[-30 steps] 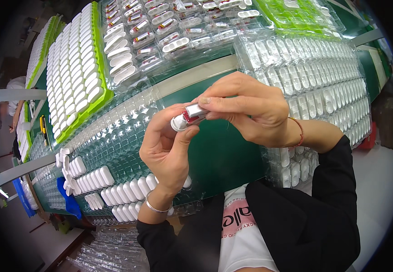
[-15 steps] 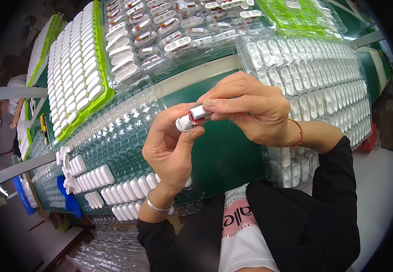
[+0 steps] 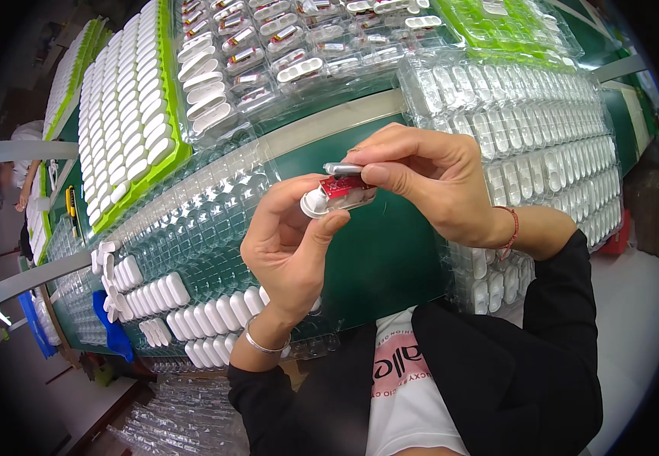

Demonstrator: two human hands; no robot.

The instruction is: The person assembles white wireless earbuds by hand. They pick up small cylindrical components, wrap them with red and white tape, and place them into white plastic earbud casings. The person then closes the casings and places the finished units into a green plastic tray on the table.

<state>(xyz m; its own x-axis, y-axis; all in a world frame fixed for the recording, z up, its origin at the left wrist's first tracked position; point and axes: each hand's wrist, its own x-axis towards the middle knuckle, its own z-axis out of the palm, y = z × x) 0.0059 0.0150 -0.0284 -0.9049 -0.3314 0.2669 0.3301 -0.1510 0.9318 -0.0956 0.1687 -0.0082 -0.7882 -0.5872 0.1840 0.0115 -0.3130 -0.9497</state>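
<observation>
Right hand (image 3: 451, 186) fingers pinch the silver part (image 3: 342, 168), now raised toward the far side, exposing the red board (image 3: 335, 187) (left hand (image 3: 285, 249) fingers pinch the white housing (image 3: 313, 204)).

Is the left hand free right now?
No: the left hand grips the white casing with the red circuit board, while the right hand pinches the silver piece.
</observation>
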